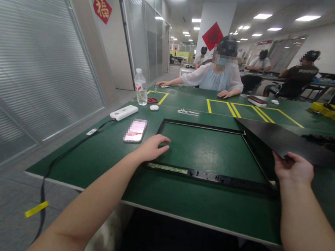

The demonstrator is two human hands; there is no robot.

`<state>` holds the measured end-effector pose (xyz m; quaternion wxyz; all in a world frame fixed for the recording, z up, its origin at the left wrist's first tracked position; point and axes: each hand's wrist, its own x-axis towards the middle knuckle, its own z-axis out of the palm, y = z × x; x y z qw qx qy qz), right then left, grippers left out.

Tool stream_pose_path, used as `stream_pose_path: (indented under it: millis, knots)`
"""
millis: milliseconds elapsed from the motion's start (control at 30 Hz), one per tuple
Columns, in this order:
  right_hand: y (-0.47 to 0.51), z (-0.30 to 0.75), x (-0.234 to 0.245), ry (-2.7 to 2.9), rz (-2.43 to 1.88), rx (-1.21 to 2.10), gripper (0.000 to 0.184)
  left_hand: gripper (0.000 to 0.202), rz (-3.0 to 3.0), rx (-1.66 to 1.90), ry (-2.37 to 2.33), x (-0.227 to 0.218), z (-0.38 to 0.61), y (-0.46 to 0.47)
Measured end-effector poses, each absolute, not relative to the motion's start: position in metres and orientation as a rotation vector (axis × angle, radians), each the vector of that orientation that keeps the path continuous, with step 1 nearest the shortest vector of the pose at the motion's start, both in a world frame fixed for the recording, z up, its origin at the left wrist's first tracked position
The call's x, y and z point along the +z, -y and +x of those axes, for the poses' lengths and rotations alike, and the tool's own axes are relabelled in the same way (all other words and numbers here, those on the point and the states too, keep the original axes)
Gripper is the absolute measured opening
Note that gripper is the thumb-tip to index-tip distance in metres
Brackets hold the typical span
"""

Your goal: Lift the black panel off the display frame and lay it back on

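Observation:
A black rectangular frame lies flat on the green table, with a green circuit strip along its near side. My left hand rests over the frame's left side, hiding part of it. Its thumb and fingers are apart and slightly bent, with nothing seen between them. At the right, my right hand grips the edge of a thin black panel. The panel is tilted up beside the frame's right side. Some of my right fingers are hidden under it.
Left of the frame lie a phone, a white power strip and a white earbud case. A water bottle stands near red scissors. Across the table sits a person; yellow tape marks the surface.

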<state>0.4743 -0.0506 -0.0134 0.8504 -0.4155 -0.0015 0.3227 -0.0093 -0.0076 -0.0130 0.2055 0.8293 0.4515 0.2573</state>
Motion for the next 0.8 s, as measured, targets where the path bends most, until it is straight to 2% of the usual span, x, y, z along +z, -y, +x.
stream_pose_path:
  millis: [200, 400, 533, 667, 800]
  knots:
    - [0.061, 0.455, 0.008, 0.102, -0.832, 0.675, 0.029, 0.034, 2.100, 0.891, -1.309, -0.014, -0.009, 0.003]
    - [0.076, 0.434, 0.025, 0.214, -0.713, 0.764, 0.030, 0.041, 1.503, 1.166, -1.186, -0.015, -0.009, -0.006]
    - [0.080, 0.430, 0.027, 0.235, -0.673, 0.820, 0.029, 0.038, 1.135, 1.237, -1.045, -0.005, -0.010, -0.004]
    - [0.081, 0.423, 0.027, 0.277, -0.648, 0.888, 0.039, 0.038, 0.933, 1.239, -0.940, 0.009, -0.012, 0.001]
    - [0.086, 0.414, 0.029, 0.404, -0.677, 0.955, 0.047, 0.026, 0.855, 1.280, -0.856, 0.018, -0.016, 0.003]
